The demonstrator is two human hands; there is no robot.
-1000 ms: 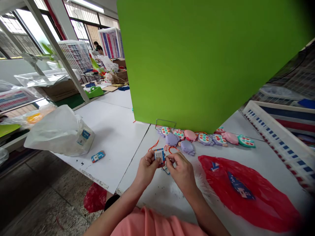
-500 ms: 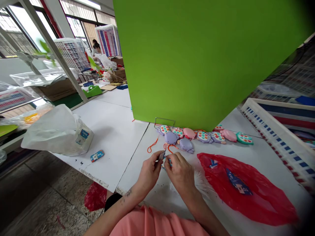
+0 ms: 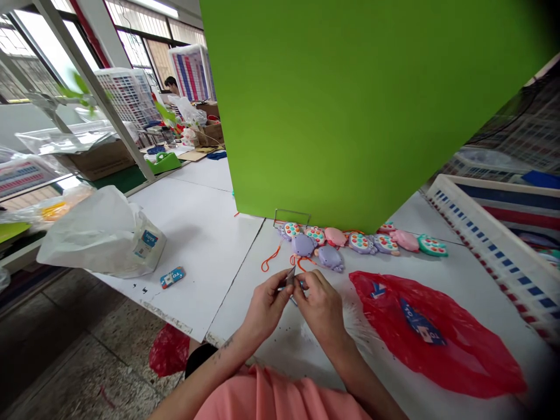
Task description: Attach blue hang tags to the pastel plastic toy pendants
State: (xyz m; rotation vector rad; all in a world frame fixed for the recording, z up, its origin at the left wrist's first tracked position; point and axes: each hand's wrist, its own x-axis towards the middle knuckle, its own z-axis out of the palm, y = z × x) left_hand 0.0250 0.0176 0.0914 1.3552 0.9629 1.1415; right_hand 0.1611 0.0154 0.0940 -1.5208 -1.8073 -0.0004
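My left hand (image 3: 265,306) is closed in a pinch on a small grey card-like piece (image 3: 291,273) whose pointed end sticks up between the fingertips. Pressed close to it, my right hand (image 3: 322,303) is also closed; its fingers hide most of what they pinch, though a bit of blue shows there. Just beyond the fingertips lie orange cord loops (image 3: 301,263) and two purple animal-shaped toys (image 3: 303,245). More toys in purple, pink and green, some with coloured dots, form a row along the board, including a pink one (image 3: 335,237).
A tall green board (image 3: 332,116) rises behind the toys, with a wire stand (image 3: 292,211) at its foot. Right of my hands lies a red plastic bag (image 3: 464,356) with blue tags. A white crate (image 3: 485,251) stands far right. At left are a white bag (image 3: 100,239) and a blue tag (image 3: 172,277).
The grey piece between my fingertips has turned more upright, and my fingers have drawn closer together. The far person's head has shifted. The toys and bags stay put.
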